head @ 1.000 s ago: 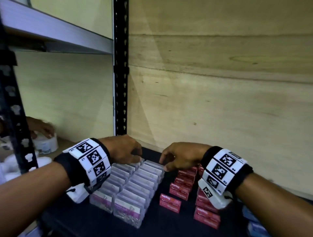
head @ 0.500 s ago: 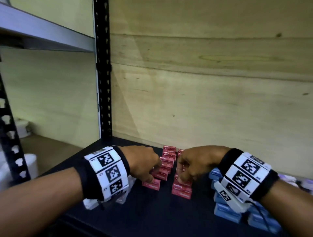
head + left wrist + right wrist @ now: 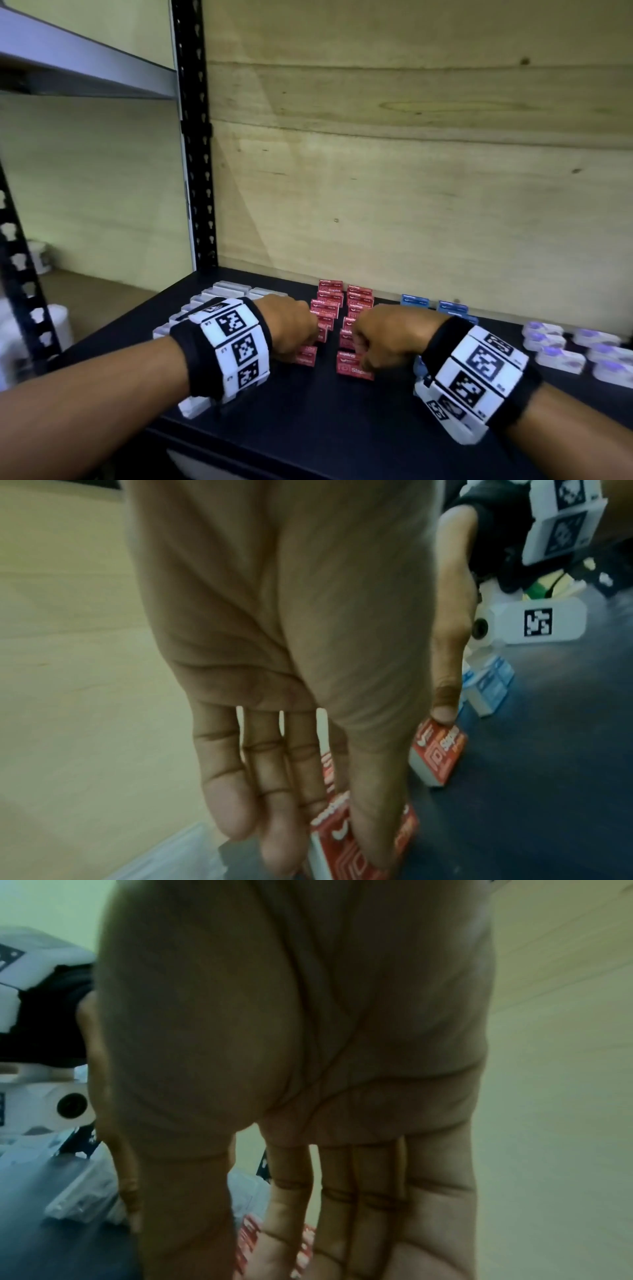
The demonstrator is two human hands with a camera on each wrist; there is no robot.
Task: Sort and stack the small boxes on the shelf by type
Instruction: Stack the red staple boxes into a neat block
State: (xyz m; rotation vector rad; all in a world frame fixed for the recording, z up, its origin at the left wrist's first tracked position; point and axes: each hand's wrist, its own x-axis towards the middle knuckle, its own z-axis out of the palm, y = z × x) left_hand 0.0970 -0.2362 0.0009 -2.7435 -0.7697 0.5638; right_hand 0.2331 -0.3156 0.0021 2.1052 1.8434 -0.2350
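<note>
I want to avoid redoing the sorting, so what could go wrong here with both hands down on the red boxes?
1. The red boxes stand in two close rows; a nudge from either hand, left hand or right hand, could skew or topple them.
2. The right wristband hangs just over the blue boxes and could knock them.

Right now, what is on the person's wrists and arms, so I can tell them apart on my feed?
Both forearms are bare, without sleeves. The left hand and right hand each sit ahead of a black wrist strap ringed with white blocks printed with black square tag markers. A white camera housing with a round lens hangs under the right wrist.
</note>
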